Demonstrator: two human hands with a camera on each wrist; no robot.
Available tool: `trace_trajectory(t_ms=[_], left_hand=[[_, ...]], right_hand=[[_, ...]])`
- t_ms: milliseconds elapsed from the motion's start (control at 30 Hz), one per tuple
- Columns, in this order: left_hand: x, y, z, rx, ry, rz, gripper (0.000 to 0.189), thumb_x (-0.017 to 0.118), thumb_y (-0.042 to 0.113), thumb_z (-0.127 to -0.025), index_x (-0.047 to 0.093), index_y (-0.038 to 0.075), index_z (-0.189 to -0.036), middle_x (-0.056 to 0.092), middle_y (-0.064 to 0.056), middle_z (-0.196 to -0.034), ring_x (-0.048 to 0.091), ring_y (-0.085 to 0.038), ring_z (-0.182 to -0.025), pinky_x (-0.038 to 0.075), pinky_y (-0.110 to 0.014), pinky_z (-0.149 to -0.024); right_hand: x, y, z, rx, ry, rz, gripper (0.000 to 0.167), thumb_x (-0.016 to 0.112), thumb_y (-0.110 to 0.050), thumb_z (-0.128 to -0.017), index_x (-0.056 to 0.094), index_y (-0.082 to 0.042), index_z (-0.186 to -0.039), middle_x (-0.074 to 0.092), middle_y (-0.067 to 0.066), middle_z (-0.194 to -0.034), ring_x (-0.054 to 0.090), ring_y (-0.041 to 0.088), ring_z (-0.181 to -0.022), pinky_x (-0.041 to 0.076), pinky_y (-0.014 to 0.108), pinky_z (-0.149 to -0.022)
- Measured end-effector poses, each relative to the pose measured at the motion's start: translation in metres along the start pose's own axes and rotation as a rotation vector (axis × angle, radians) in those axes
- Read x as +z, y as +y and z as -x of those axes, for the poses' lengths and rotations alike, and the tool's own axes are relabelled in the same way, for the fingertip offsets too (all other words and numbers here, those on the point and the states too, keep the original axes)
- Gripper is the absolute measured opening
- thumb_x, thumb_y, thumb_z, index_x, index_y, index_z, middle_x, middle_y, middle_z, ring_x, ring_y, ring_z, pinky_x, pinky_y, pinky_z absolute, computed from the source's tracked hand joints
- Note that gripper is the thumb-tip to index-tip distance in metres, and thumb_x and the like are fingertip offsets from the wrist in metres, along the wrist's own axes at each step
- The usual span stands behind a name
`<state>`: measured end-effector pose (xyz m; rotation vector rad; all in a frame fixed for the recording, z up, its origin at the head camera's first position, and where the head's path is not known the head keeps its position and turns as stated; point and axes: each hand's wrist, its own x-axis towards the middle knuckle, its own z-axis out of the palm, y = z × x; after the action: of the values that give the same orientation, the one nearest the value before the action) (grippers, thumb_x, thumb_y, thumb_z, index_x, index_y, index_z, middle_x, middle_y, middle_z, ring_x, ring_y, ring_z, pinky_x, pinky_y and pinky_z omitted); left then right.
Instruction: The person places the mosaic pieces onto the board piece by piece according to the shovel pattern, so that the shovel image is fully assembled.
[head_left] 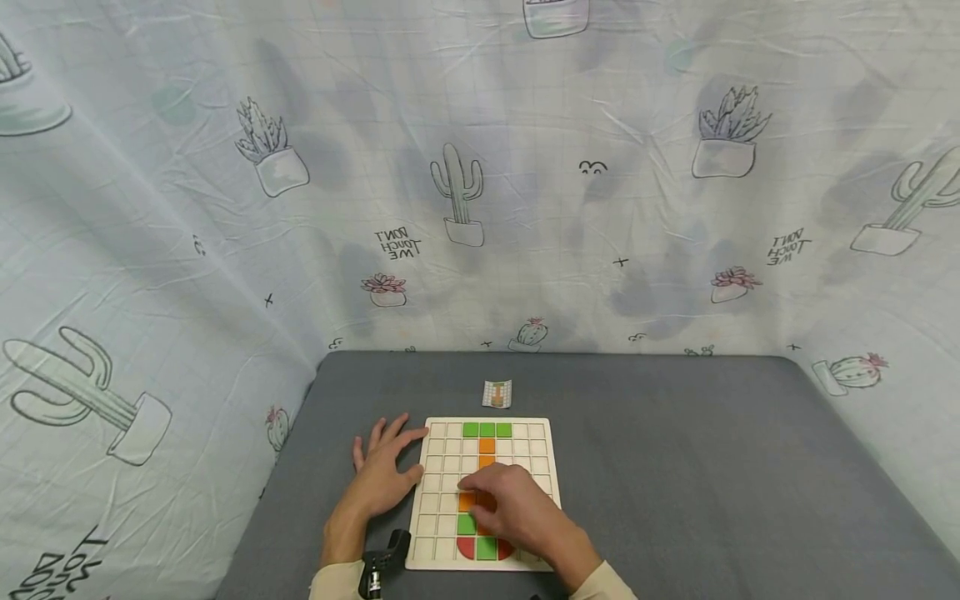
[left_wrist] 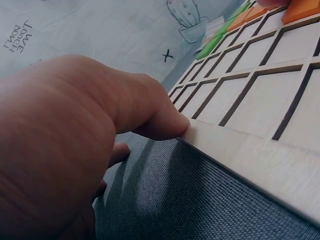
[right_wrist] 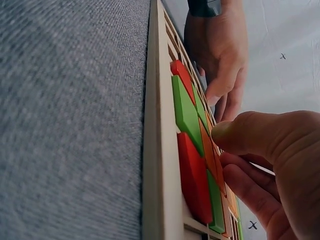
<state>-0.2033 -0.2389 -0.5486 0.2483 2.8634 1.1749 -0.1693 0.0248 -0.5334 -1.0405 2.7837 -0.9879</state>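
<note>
A pale wooden grid board (head_left: 435, 504) lies on the grey table, with coloured tiles set in its cells. At the far end a row of green tiles (head_left: 487, 430) shows, and orange tiles (head_left: 487, 446) run down the middle. Near the close edge are more green tiles (right_wrist: 187, 112) and red rounded-corner tiles (right_wrist: 194, 175). My left hand (head_left: 385, 475) touches the board's left edge with its thumb, fingers spread. Over the orange tiles is my right hand (head_left: 517, 510), its thumb and fingertips close to them and apart from each other. It hides part of the middle columns.
Behind the board lies a small printed card (head_left: 497, 394) with a coloured grid pattern. The grey table (head_left: 675, 467) extends to the right. A patterned cloth (head_left: 540, 208) hangs behind and at the sides. A black strap device (head_left: 386, 562) is on the left wrist.
</note>
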Motion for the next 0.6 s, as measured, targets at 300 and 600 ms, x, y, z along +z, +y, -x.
trace_trajectory(t_ms=[300, 600], left_hand=[[0.0, 0.003, -0.002, -0.007, -0.016, -0.024, 0.058, 0.076, 0.008, -0.096, 0.067, 0.019, -0.152, 0.035, -0.019, -0.177, 0.01, -0.052, -0.168, -0.011, -0.078, -0.127], [-0.016, 0.015, 0.002, -0.013, -0.012, -0.057, 0.054, 0.073, 0.008, -0.099, 0.066, 0.016, -0.152, 0.037, -0.023, -0.175, 0.017, -0.059, -0.164, 0.006, -0.084, -0.126]], right_hand=[[-0.009, 0.009, 0.014, 0.012, 0.072, -0.122, 0.027, 0.081, -0.012, -0.098, 0.082, -0.013, -0.125, 0.083, -0.003, -0.116, 0.074, 0.007, -0.101, 0.064, 0.026, -0.091], [-0.052, 0.036, 0.045, -0.024, 0.229, -0.056, 0.026, 0.083, -0.014, -0.098, 0.082, -0.011, -0.123, 0.083, 0.001, -0.117, 0.079, 0.02, -0.1, 0.067, 0.038, -0.086]])
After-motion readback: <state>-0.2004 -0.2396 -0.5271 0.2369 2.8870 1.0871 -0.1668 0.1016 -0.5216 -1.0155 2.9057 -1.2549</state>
